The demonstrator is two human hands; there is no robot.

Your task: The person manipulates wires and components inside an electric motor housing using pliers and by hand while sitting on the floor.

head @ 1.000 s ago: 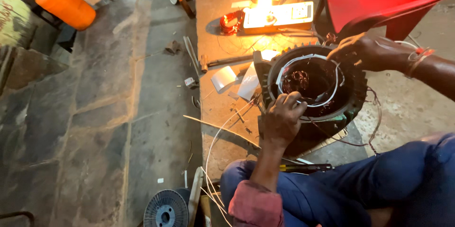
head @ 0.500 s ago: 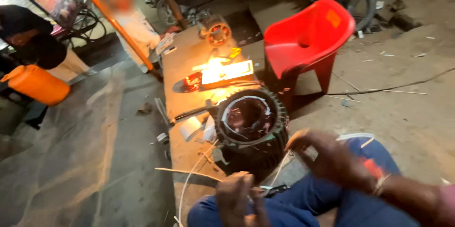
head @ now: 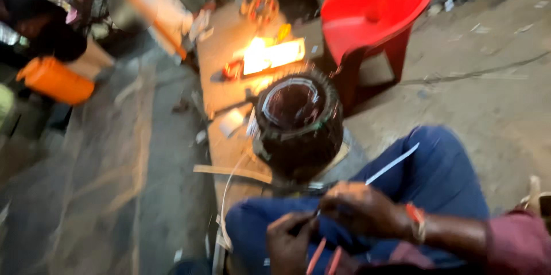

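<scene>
The picture is motion-blurred. Both hands are over my lap in blue trousers point(head: 442, 183). My right hand point(head: 361, 209), with a red thread at the wrist, pinches a thin white strip point(head: 396, 163) that slants up to the right. My left hand point(head: 290, 240) sits just below and left of it, closed around a tool with red handles point(head: 321, 255); the tool's tip is too blurred to make out. A round black motor stator point(head: 298, 120) with windings inside stands on the wooden board point(head: 224, 51) just beyond my knees, untouched by either hand.
A red plastic chair point(head: 373, 16) stands behind the stator at right. A glowing lamp point(head: 272, 54) and small parts lie on the board. An orange canister point(head: 54, 80) sits far left near another person. White wires point(head: 227, 194) trail off the board by my knee.
Both hands have left the stator and come back over my lap. The camera has tilted up and the view has shifted. The white strip and red-handled tool now show in my hands.
</scene>
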